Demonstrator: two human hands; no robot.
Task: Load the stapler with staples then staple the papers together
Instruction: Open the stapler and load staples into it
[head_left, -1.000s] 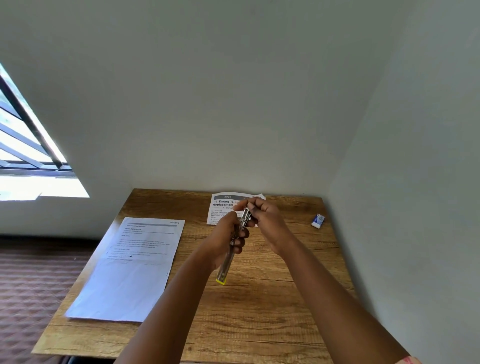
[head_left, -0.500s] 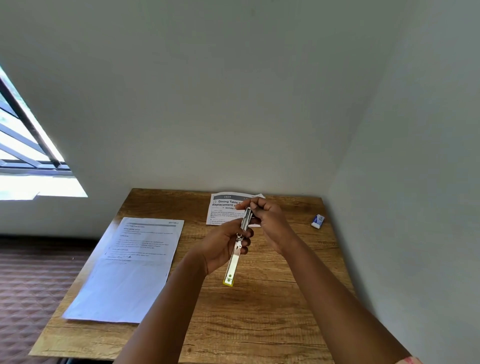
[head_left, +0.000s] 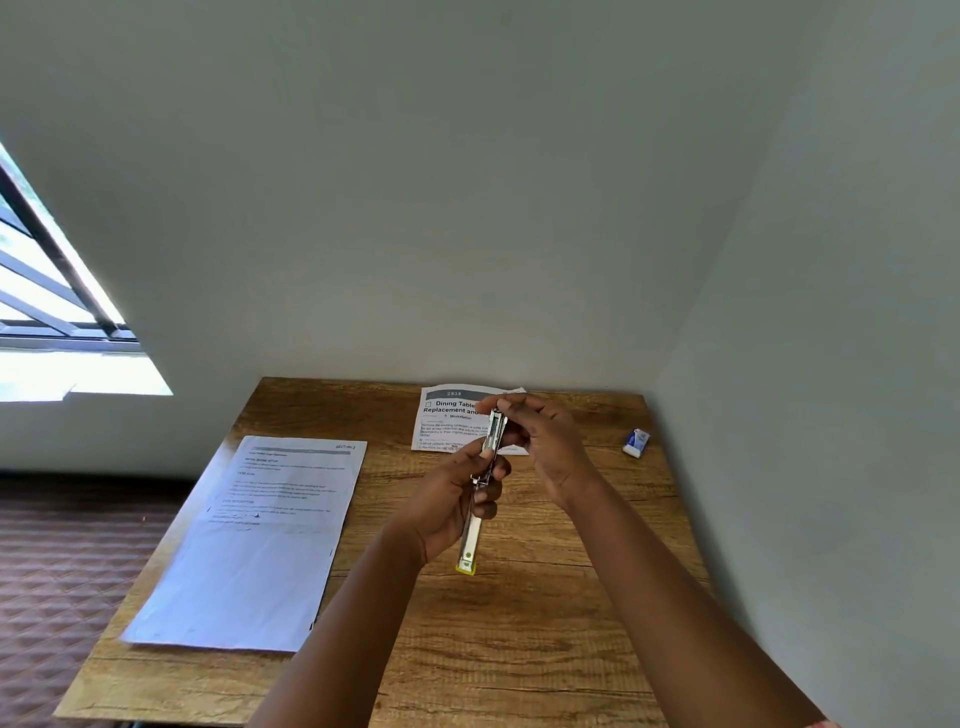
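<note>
A slim metal stapler (head_left: 471, 540) with a yellow end is held above the wooden table (head_left: 519, 649), pointing away from me. My left hand (head_left: 452, 499) grips its middle from the left. My right hand (head_left: 545, 441) pinches the far end of the stapler with its fingertips; whether staples are between the fingers is too small to tell. A white printed sheet stack (head_left: 260, 540) lies flat at the table's left. A second printed paper (head_left: 447, 421) lies at the back, partly hidden by my hands. A small blue-and-white staple box (head_left: 636, 442) sits at the back right.
White walls close the table in at the back and on the right. A barred window (head_left: 47, 291) is at the left. The patterned floor (head_left: 62, 571) shows beyond the table's left edge.
The stapler's yellow end has swung slightly right and its long inner part shows more below my left hand. Both hands stay at the same spot above the table.
</note>
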